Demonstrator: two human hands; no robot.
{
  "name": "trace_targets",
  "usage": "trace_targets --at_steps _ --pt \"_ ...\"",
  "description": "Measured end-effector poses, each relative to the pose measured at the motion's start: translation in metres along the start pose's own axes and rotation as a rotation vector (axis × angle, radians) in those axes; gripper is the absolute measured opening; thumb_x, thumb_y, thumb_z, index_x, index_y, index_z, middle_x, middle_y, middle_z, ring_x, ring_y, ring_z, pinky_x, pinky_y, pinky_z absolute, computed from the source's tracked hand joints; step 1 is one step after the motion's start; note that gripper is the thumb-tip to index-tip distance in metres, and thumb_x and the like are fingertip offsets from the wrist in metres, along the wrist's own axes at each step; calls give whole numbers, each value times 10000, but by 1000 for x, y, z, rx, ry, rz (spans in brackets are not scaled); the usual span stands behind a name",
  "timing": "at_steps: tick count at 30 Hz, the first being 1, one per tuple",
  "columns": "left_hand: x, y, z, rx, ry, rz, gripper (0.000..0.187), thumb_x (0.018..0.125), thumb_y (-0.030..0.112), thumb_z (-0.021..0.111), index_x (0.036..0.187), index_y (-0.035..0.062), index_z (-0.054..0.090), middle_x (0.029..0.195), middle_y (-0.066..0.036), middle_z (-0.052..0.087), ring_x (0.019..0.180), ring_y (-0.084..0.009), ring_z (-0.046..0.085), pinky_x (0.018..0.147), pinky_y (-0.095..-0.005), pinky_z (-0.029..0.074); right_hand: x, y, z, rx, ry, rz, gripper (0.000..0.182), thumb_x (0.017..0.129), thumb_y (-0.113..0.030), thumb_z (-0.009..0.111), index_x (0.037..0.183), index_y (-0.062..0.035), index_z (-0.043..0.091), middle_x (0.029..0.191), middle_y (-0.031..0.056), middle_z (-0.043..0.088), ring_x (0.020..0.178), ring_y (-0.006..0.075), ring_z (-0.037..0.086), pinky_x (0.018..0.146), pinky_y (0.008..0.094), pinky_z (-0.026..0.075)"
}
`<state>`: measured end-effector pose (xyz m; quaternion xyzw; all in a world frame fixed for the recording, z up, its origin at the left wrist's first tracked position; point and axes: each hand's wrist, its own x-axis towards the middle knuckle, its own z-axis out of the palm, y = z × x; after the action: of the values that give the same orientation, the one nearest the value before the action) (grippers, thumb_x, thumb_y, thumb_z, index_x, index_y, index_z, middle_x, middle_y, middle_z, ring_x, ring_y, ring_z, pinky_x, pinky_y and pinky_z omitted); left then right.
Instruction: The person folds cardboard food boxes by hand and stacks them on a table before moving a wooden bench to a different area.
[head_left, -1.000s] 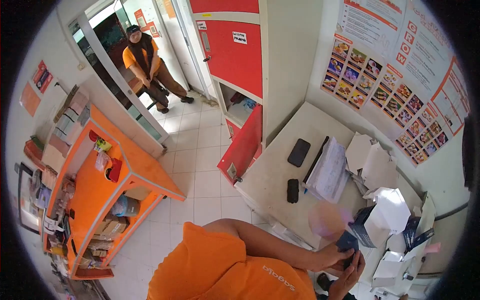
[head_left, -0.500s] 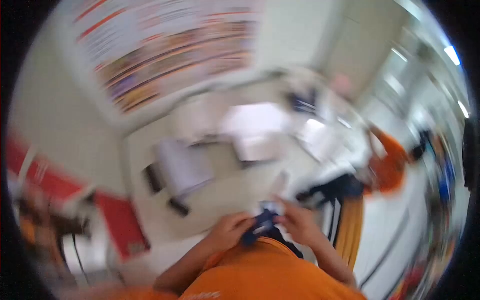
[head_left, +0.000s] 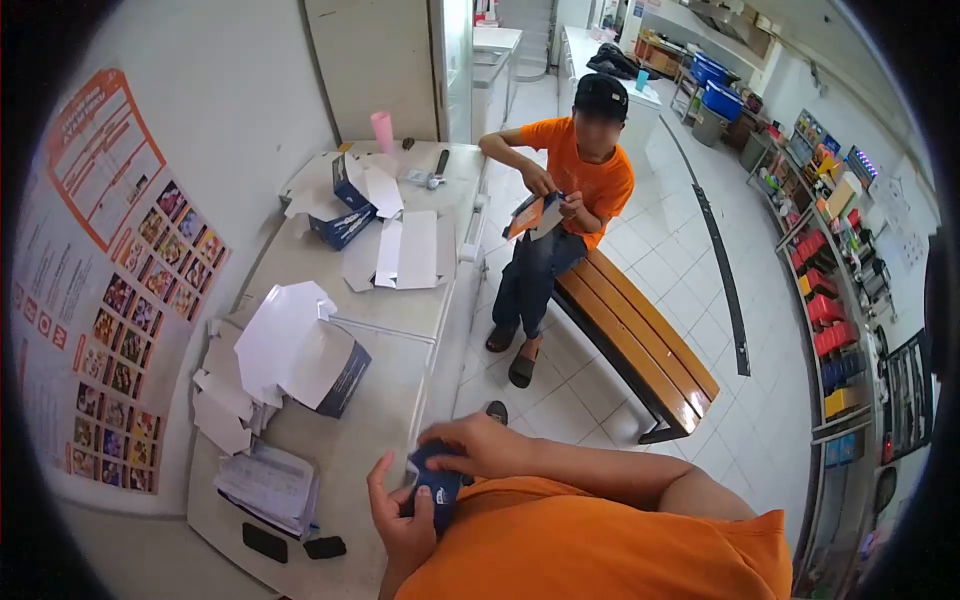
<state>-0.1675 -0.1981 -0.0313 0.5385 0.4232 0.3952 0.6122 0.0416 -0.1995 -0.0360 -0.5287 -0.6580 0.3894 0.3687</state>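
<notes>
A small dark blue carton (head_left: 437, 487) with white print is close to my orange shirt, with both hands on it. My left hand (head_left: 404, 525) grips its lower left side, thumb across the front and index finger raised. From above, my right hand (head_left: 482, 446) has its fingers closed over the carton's top edge. Part of the carton is hidden by the fingers and the shirt. On the counter beside my hands lie a black phone (head_left: 264, 542), a small black item (head_left: 325, 547) and a stack of papers (head_left: 268, 488).
Unfolded white-and-blue cartons (head_left: 290, 345) lie along the counter (head_left: 375, 400), with a pink cup (head_left: 382, 130) at its far end. A co-worker (head_left: 590, 165) in orange sits on a wooden bench (head_left: 640, 335), handling another carton (head_left: 535, 215). Shelves (head_left: 835, 290) line the right side.
My view has swung to the right and sharpened from a blur. The co-worker and bench now appear nearer the middle. The blue carton stays in both my hands.
</notes>
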Motion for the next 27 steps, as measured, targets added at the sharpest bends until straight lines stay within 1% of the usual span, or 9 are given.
trace_targets --at_steps 6,8,9,10,12,18,23,25,27 --pt "19 -5 8 374 -240 53 813 875 33 676 1567 -44 255 746 -134 684 775 -164 686 731 -316 532 -36 6 -23 -43 -203 -39 295 1033 -293 621 1181 -48 690 1106 219 625 955 405 637 861 469 501" --pt "30 -23 17 592 -412 233 781 886 105 709 1540 -56 313 924 -194 706 956 -284 685 823 -413 528 -46 14 -17 -66 -6 185 282 1036 -307 608 1129 -55 696 1054 237 636 945 404 628 865 473 488" --pt "34 -25 19 582 -425 191 772 899 212 730 1520 -58 358 1251 -255 625 1169 -379 592 977 -469 471 -49 9 -22 -117 57 245 272 1019 -309 627 1089 -54 694 970 240 641 920 401 639 840 466 501" --pt "41 -27 17 592 -430 180 772 899 212 730 1520 -58 358 1251 -255 625 1169 -379 592 977 -469 471 -55 12 -26 -102 58 249 272 1019 -309 627 1089 -54 694 970 240 641 920 401 639 840 466 501" --pt "67 -34 8 628 -142 715 803 895 311 749 1522 -21 373 1456 -234 482 1290 -367 510 1084 -459 402 -70 21 -40 -212 207 306 260 994 -291 655 1053 -40 688 953 258 659 925 404 661 811 447 523" --pt "96 -48 -4 2 -681 71 857 860 450 801 1515 53 415 1498 -249 442 1387 -370 440 1169 -490 320 -117 20 -58 278 482 361 567 954 -202 681 1477 -56 520 1129 202 717 1066 255 707 926 416 576" --pt "90 -63 -2 -53 -698 535 1065 783 604 840 1552 35 372 1637 -302 247 1504 -434 317 1205 -489 290 -130 37 -69 79 223 445 690 919 -168 708 1529 -17 425 1207 220 686 1035 264 706 877 370 573" --pt "90 -31 2 119 -771 492 1079 800 603 823 1582 47 330 1649 -318 192 1510 -464 293 1203 -498 296 -120 42 -67 61 92 477 727 912 -162 714 1548 -19 395 1218 217 681 1019 264 708 861 361 572" --pt "83 -17 -6 477 -815 483 1023 858 522 795 1632 93 280 1662 -362 65 1526 -535 206 1204 -508 299 -109 55 -45 227 420 594 760 905 -127 734 1555 -34 352 1206 188 689 982 246 705 810 351 567"
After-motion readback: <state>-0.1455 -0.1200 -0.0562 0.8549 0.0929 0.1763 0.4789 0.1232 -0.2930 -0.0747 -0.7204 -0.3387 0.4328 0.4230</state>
